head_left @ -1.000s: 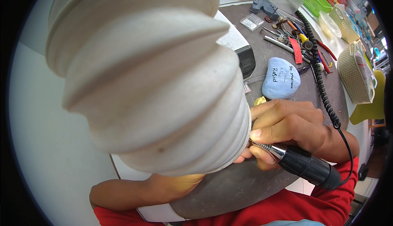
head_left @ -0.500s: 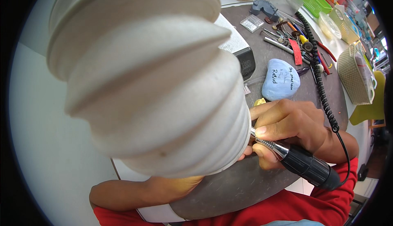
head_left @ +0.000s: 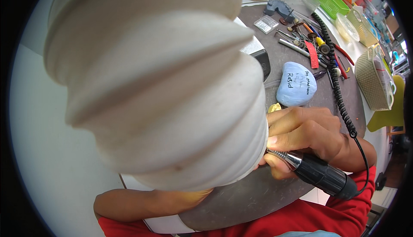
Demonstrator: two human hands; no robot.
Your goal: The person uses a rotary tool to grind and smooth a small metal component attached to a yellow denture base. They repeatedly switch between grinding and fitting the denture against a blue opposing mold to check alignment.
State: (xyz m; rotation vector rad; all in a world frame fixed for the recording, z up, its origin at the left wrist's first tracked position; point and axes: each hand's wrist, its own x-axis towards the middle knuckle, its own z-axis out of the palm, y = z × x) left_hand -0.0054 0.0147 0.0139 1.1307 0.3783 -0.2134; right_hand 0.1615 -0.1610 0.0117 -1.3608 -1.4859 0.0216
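Gripping black handpiece (head_left: 323, 175) with right fingers (head_left: 297, 137), left fingers (head_left: 261, 162) mostly hidden, grip unclear.

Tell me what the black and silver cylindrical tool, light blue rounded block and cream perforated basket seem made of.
The tool has a satin black body, perhaps plastic or rubber, and a metal nose with bright reflections. The block is probably plaster, given its matte, chalky surface. The basket looks like moulded plastic, with even holes and a dull sheen.
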